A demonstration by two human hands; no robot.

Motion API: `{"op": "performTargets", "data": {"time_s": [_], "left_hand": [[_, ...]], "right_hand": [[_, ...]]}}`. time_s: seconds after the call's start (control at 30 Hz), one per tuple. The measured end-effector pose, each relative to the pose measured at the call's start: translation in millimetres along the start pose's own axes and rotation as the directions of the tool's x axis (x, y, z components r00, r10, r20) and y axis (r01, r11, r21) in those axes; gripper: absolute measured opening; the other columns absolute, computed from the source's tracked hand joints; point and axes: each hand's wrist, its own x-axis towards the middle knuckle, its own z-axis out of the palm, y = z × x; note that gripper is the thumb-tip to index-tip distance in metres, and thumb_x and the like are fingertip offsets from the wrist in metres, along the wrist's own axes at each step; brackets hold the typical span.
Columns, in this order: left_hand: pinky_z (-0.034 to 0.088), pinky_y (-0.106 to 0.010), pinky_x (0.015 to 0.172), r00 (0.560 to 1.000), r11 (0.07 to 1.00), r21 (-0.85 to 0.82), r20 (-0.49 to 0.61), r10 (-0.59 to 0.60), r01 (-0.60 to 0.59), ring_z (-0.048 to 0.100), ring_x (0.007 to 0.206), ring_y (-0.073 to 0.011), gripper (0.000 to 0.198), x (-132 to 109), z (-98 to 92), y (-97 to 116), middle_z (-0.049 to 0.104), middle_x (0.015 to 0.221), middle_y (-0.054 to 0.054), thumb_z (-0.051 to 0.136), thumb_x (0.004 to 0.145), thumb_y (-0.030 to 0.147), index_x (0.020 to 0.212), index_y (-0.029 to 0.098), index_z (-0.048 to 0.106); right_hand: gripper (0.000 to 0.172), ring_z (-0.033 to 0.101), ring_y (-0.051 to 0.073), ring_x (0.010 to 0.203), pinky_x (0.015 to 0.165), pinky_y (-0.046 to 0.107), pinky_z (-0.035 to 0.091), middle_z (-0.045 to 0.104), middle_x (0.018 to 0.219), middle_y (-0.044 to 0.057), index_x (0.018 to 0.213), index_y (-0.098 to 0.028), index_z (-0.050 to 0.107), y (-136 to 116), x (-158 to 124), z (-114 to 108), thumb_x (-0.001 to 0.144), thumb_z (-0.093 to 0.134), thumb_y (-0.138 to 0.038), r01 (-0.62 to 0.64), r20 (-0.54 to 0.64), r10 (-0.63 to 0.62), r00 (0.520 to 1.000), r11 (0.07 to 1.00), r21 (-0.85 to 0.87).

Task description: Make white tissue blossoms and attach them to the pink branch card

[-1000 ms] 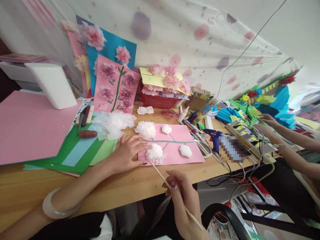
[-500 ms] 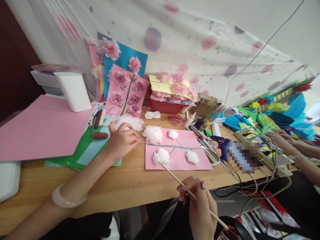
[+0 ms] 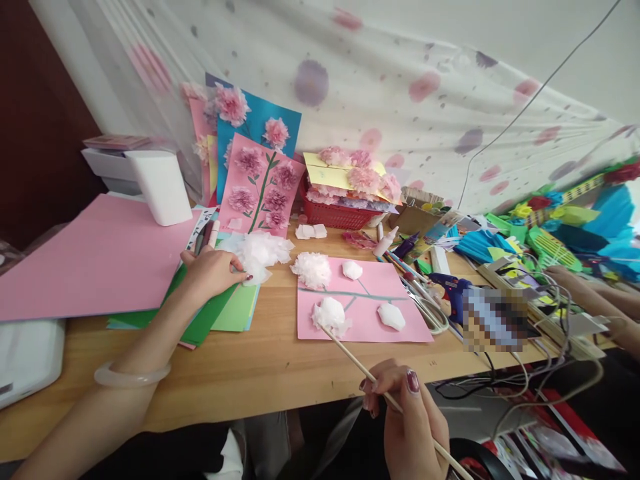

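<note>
My left hand (image 3: pixel 215 270) has its thumb and fingertips pinched on the near-left edge of a pile of white tissue paper (image 3: pixel 263 252), above green sheets. A thin wooden stick (image 3: pixel 350 357) is gripped in my right hand (image 3: pixel 410 413) near the table's front edge. Its tip touches a white tissue flower (image 3: pixel 331 315) on a pink card (image 3: pixel 360 333) with painted grey-green stems. A fuller white flower (image 3: pixel 313 270) sits at the card's upper left, and two smaller white pads (image 3: pixel 352 269) (image 3: pixel 391 317) lie on its right part.
A large pink sheet (image 3: pixel 115 260) and a white box (image 3: pixel 160 187) are at the left. Behind stand flower cards (image 3: pixel 260 193) and a red basket (image 3: pixel 337 215). Scissors (image 3: pixel 425 310), a blue glue gun (image 3: pixel 450 290) and cables lie right, near another person's hands (image 3: pixel 575 290).
My left hand has come down and left to the near side of the tissue pile, its fingers closing on the edge. The green sheets have shifted. My right hand still holds the stick at the flower.
</note>
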Motion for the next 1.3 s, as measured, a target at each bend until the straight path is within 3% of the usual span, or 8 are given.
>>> {"op": "performTargets", "data": {"time_s": [0.17, 0.3, 0.4, 0.53, 0.6, 0.8, 1.0, 1.3], "left_hand": [[0.032, -0.050, 0.084, 0.999, 0.998, -0.061, 0.031, -0.012, 0.014, 0.062, 0.084, -0.0338, 0.010, 3.5, -0.6, -2.1, 0.071, 0.066, -0.005, 0.070, 0.064, 0.034, 0.059, 0.025, 0.071], [0.033, -0.055, 0.091, 0.996, 0.988, -0.149, 0.092, -0.019, 0.033, 0.064, 0.092, -0.0359, 0.010, 3.1, -7.7, -2.9, 0.075, 0.080, -0.005, 0.067, 0.066, 0.032, 0.063, 0.023, 0.070], [0.044, -0.045, 0.085, 0.987, 0.939, -0.342, 0.157, 0.041, 0.015, 0.067, 0.088, -0.0318, 0.014, 5.5, -10.2, -7.4, 0.075, 0.083, -0.005, 0.068, 0.065, 0.034, 0.066, 0.020, 0.066], [0.052, -0.037, 0.078, 0.978, 0.738, -0.673, 0.184, 0.098, 0.052, 0.070, 0.086, -0.0266, 0.030, 5.4, -11.3, -3.4, 0.075, 0.084, -0.006, 0.072, 0.064, 0.041, 0.082, 0.019, 0.061], [0.053, -0.038, 0.082, 0.971, 0.657, -0.752, 0.193, 0.141, 0.054, 0.070, 0.088, -0.0243, 0.035, 0.1, -11.6, 8.9, 0.075, 0.088, -0.006, 0.073, 0.064, 0.039, 0.091, 0.019, 0.061], [0.053, -0.041, 0.087, 0.915, 0.280, -0.946, 0.253, 0.315, 0.165, 0.069, 0.092, -0.0222, 0.035, -26.4, 5.6, 55.4, 0.071, 0.099, -0.006, 0.074, 0.067, 0.028, 0.097, 0.019, 0.060], [0.052, -0.042, 0.094, 0.864, 0.286, -0.928, 0.339, 0.372, 0.240, 0.065, 0.107, -0.0242, 0.042, -38.2, 30.9, 68.7, 0.071, 0.110, -0.008, 0.075, 0.070, 0.028, 0.108, 0.020, 0.060], [0.048, -0.037, 0.091, 0.839, 0.222, -0.912, 0.405, 0.364, 0.345, 0.068, 0.086, -0.0184, 0.047, -43.7, 39.3, 71.4, 0.070, 0.084, -0.001, 0.076, 0.071, 0.024, 0.114, 0.017, 0.059]], "right_hand": [[0.039, 0.054, 0.015, 0.057, 0.050, 0.026, 0.041, 0.059, 0.064, 0.004, 0.068, -0.019, 0.065, -4.9, -4.8, 6.1, 0.098, 0.049, -0.039, -0.003, -0.007, 0.003, 1.000, 1.000, 0.007], [0.041, 0.053, 0.015, 0.059, 0.052, 0.026, 0.040, 0.058, 0.066, 0.004, 0.067, -0.018, 0.064, -7.4, -7.0, 10.5, 0.099, 0.047, -0.039, -0.030, -0.023, 0.029, 0.999, 0.999, -0.022], [0.042, 0.052, 0.015, 0.058, 0.051, 0.026, 0.039, 0.057, 0.062, 0.004, 0.066, -0.018, 0.064, -9.1, -8.6, 12.1, 0.098, 0.048, -0.039, -0.031, -0.017, 0.031, 0.999, 0.999, -0.006], [0.043, 0.052, 0.014, 0.056, 0.049, 0.025, 0.038, 0.058, 0.064, 0.004, 0.067, -0.017, 0.065, -6.4, -7.2, 11.7, 0.098, 0.047, -0.040, -0.047, -0.018, 0.047, 0.999, 0.999, 0.008], [0.041, 0.053, 0.013, 0.055, 0.047, 0.024, 0.039, 0.059, 0.067, 0.004, 0.068, -0.017, 0.064, -1.8, -3.0, 10.6, 0.098, 0.048, -0.040, -0.050, -0.007, 0.051, 0.999, 0.999, 0.018], [0.032, 0.051, 0.011, 0.053, 0.043, 0.021, 0.041, 0.057, 0.070, 0.002, 0.074, -0.018, 0.063, 16.3, 9.9, 10.3, 0.095, 0.054, -0.041, -0.083, 0.000, 0.083, 0.997, 0.997, -0.004], [0.036, 0.051, 0.013, 0.057, 0.045, 0.022, 0.041, 0.055, 0.070, 0.003, 0.071, -0.019, 0.061, 22.6, 7.3, 15.0, 0.097, 0.049, -0.040, -0.067, 0.046, 0.066, 0.997, 0.998, 0.021], [0.033, 0.051, 0.014, 0.062, 0.048, 0.023, 0.041, 0.054, 0.072, 0.003, 0.073, -0.019, 0.062, 18.0, 3.7, 17.6, 0.099, 0.047, -0.034, -0.026, 0.099, 0.022, 0.995, 0.999, 0.042]]}}
